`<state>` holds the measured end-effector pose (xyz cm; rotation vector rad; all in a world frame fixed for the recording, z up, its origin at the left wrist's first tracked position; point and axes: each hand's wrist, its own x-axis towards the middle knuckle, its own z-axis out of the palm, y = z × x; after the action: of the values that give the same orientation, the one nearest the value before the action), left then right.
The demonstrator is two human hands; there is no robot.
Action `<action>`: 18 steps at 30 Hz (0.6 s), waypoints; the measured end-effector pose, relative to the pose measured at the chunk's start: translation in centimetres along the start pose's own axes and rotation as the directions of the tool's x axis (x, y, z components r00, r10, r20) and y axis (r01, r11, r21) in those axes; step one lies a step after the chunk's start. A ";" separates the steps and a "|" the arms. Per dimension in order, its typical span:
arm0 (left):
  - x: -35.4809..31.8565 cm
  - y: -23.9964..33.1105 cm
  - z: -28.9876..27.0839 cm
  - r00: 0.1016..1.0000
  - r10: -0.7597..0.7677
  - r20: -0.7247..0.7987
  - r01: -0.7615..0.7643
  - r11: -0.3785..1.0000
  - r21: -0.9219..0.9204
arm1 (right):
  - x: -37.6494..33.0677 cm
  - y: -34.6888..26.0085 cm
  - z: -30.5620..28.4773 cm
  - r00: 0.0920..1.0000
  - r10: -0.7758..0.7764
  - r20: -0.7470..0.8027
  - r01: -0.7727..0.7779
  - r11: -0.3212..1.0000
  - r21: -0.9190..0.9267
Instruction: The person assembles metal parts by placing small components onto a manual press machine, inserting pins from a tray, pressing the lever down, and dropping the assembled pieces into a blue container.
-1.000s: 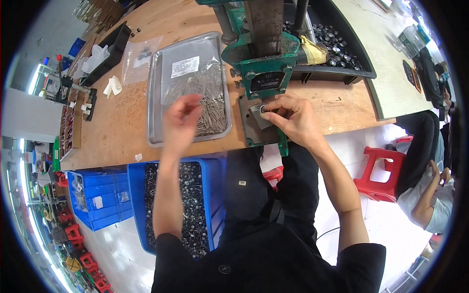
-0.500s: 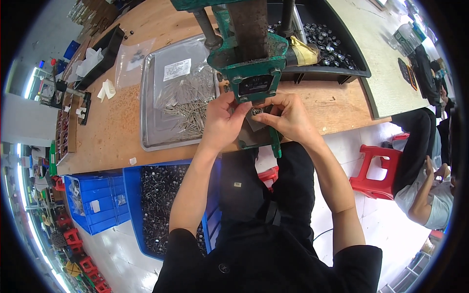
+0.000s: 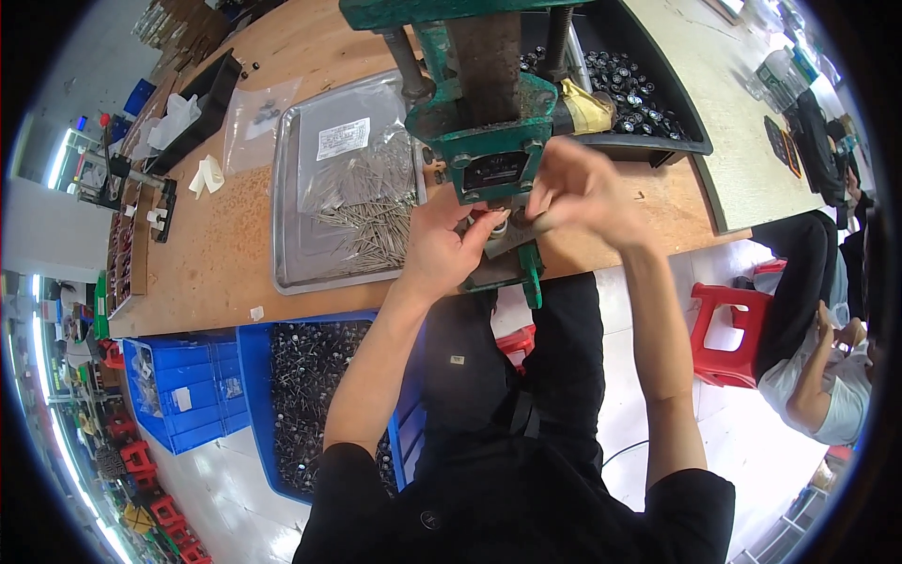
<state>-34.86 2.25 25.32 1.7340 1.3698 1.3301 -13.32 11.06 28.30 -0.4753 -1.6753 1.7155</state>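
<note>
A green hand press stands at the table's near edge. Under its ram, my left hand has thumb and fingers pinched together beside a small round metal fitting on the press base. The fingertips hide whatever is between them. My right hand, smeared by motion, is just right of the ram with its fingers bent; what it holds, if anything, cannot be made out. Left of the press, thin metal pins lie loose and in a clear bag on a metal tray.
Behind the press at right, a black bin holds small round black-and-silver parts. Below the table's left side, a blue crate is full of pin-like parts with dark heads. A red stool and a seated person are at right.
My right hand has pulled away from the small fitting, moving right and slightly up. My left hand has shifted slightly right, its fingertips staying by the fitting.
</note>
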 end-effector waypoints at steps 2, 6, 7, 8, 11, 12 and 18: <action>0.1 -0.2 0.8 0.999 0.042 -0.010 -0.042 0.999 -0.016 | 1.4 -1.9 -3.7 0.981 -0.109 0.161 0.038 0.920 0.391; -0.1 -0.9 0.4 0.984 0.158 -0.078 -0.154 0.986 0.056 | 6.8 -10.7 2.0 0.942 -0.234 -0.241 0.254 0.966 0.052; -0.1 -0.8 0.4 0.983 0.164 -0.077 -0.160 0.986 0.055 | 7.3 -12.2 2.5 0.928 -0.273 -0.253 0.282 0.959 0.000; -0.1 -0.8 0.5 0.983 0.162 -0.081 -0.159 0.986 0.049 | 8.2 -12.6 1.7 0.926 -0.278 -0.253 0.287 0.958 -0.004; -0.1 -0.6 0.6 0.983 0.167 -0.075 -0.160 0.983 0.085 | 10.6 -13.6 0.2 0.915 -0.140 -0.377 0.155 0.988 0.008; -0.1 -0.5 0.5 0.984 0.166 -0.065 -0.156 0.979 0.129 | 10.9 -14.1 0.6 0.917 -0.144 -0.372 0.158 0.987 0.008; 0.1 -0.4 1.2 1.000 0.020 -0.021 -0.020 0.999 -0.033 | 9.0 -20.4 3.3 0.604 -0.766 -0.219 0.631 0.627 -0.457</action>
<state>-33.89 2.69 24.58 1.7208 1.3381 1.3776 -17.45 13.53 50.28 -0.2151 -1.5428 0.6760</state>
